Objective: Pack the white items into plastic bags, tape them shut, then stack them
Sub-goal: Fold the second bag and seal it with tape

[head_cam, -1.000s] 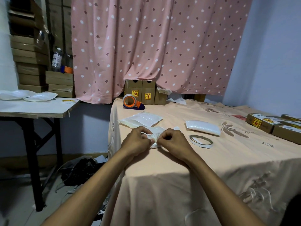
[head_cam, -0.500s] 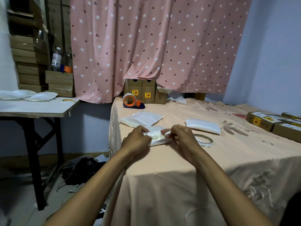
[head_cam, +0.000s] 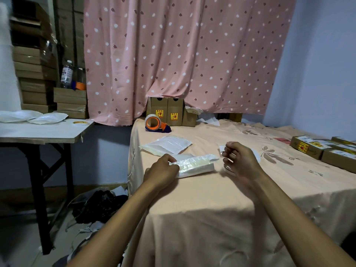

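The left hand (head_cam: 163, 169) pinches the left end of the bagged white item (head_cam: 196, 165), which lies flat on the peach tablecloth (head_cam: 212, 193) and extends rightward. The right hand (head_cam: 241, 160) hovers just beyond its right end, fingers curled; whether they grasp anything cannot be determined. Farther back, cardboard boxes (head_cam: 167, 112) carry yellow-and-red labels; their text is illegible.

Catalogued: a pink curtain (head_cam: 183, 54) is dotted white; a peach tablecloth (head_cam: 212, 199) is flowered brown; at eleven o'clock, a tape dispenser (head_cam: 154, 123) is coloured orange.
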